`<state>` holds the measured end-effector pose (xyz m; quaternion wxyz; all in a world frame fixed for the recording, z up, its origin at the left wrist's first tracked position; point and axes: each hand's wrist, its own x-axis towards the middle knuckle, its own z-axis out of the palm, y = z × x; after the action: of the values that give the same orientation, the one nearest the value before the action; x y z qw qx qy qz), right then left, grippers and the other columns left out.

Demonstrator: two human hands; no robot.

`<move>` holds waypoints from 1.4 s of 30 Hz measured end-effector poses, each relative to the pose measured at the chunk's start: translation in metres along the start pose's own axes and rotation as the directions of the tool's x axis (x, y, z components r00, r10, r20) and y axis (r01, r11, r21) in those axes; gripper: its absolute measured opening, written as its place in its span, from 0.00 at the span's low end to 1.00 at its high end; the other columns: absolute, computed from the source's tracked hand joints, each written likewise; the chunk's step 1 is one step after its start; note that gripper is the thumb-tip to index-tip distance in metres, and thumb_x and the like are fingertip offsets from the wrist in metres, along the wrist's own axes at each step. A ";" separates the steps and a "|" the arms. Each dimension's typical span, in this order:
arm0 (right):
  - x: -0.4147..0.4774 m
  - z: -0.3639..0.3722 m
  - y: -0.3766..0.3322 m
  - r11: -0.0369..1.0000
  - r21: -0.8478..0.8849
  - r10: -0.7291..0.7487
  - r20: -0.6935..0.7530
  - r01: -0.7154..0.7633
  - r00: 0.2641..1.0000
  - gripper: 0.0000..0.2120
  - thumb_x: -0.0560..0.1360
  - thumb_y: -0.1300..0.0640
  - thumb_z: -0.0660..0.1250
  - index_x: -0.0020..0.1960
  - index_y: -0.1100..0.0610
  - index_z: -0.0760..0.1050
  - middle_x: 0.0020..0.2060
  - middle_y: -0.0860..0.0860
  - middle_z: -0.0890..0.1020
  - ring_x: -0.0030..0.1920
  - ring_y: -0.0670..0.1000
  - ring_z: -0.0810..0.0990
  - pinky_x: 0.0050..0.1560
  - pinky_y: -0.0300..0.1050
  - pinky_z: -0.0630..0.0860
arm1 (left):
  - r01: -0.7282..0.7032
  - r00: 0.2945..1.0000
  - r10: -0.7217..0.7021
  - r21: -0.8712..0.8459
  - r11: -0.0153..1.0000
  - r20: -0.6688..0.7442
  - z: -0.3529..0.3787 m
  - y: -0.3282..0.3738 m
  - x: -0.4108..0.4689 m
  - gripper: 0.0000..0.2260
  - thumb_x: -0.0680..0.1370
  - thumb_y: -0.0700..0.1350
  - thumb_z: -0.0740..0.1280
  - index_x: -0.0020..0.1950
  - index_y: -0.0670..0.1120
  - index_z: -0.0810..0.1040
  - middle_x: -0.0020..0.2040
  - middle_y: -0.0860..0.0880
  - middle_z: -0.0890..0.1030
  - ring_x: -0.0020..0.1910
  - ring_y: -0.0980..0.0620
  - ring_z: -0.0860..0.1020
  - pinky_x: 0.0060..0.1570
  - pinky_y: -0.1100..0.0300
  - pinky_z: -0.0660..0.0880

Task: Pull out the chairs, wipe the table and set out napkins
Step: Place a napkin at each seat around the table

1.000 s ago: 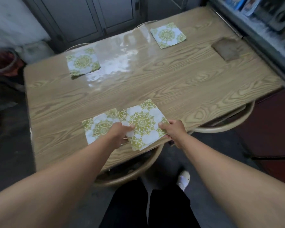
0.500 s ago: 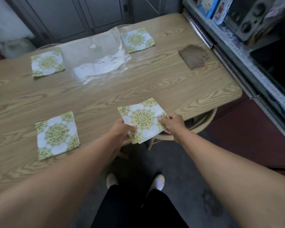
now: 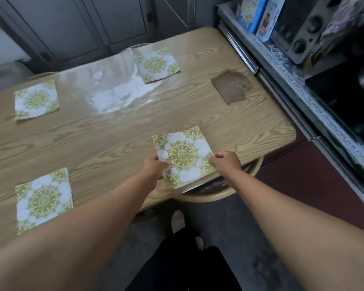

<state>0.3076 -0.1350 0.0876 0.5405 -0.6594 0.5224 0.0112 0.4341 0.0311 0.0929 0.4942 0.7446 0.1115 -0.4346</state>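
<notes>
Both hands, left hand (image 3: pixel 153 166) and right hand (image 3: pixel 226 162), pinch the fourth napkin (image 3: pixel 184 156) between closed fingers at the bench (image 3: pixel 114 139) near edge, where its overhanging corner could let it slip off.

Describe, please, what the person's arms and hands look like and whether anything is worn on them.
Both forearms are bare: no sleeves reach into view. The left hand and the right hand wear no gloves, and no watch, bracelet or ring shows. The fingers carry no visible markings.
</notes>
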 end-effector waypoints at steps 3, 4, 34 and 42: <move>0.021 -0.014 0.000 0.997 -0.082 -0.009 -0.035 0.006 0.999 0.07 0.73 0.55 0.72 0.47 0.58 0.82 0.40 0.52 0.82 0.46 0.53 0.80 0.48 0.44 0.74 | -0.002 1.000 0.003 0.049 0.999 -0.023 0.019 0.009 0.014 0.21 0.76 0.33 0.68 0.68 0.41 0.73 0.60 0.43 0.80 0.56 0.44 0.80 0.56 0.51 0.78; 0.026 -0.019 0.001 0.995 -0.097 -0.010 -0.043 0.006 0.999 0.07 0.73 0.55 0.72 0.47 0.58 0.82 0.38 0.50 0.81 0.44 0.52 0.79 0.46 0.42 0.73 | 0.002 1.000 0.000 0.055 0.998 -0.031 0.025 0.012 0.017 0.21 0.75 0.33 0.68 0.68 0.41 0.73 0.59 0.43 0.80 0.56 0.44 0.80 0.58 0.49 0.78; 0.109 -0.055 -0.010 0.883 -0.468 0.037 0.157 0.041 0.987 0.10 0.68 0.48 0.75 0.34 0.49 0.76 0.42 0.47 0.84 0.49 0.52 0.81 0.55 0.49 0.77 | 0.157 0.835 -0.116 0.030 0.987 -0.537 0.097 -0.008 0.039 0.08 0.73 0.45 0.73 0.36 0.46 0.78 0.39 0.48 0.81 0.43 0.47 0.79 0.45 0.57 0.74; 0.110 -0.054 -0.012 0.916 -0.401 0.098 0.171 -0.021 0.980 0.10 0.65 0.50 0.78 0.32 0.51 0.79 0.41 0.48 0.85 0.47 0.52 0.82 0.52 0.48 0.79 | 0.161 0.849 -0.084 0.104 0.981 -0.522 0.094 -0.006 0.038 0.05 0.74 0.43 0.68 0.38 0.45 0.76 0.35 0.50 0.78 0.36 0.48 0.75 0.35 0.58 0.68</move>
<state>0.3362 -0.2499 0.0548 0.4417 -0.7350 0.4759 0.1954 0.4029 -0.0540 0.0476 0.3625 0.8587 0.2551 -0.2572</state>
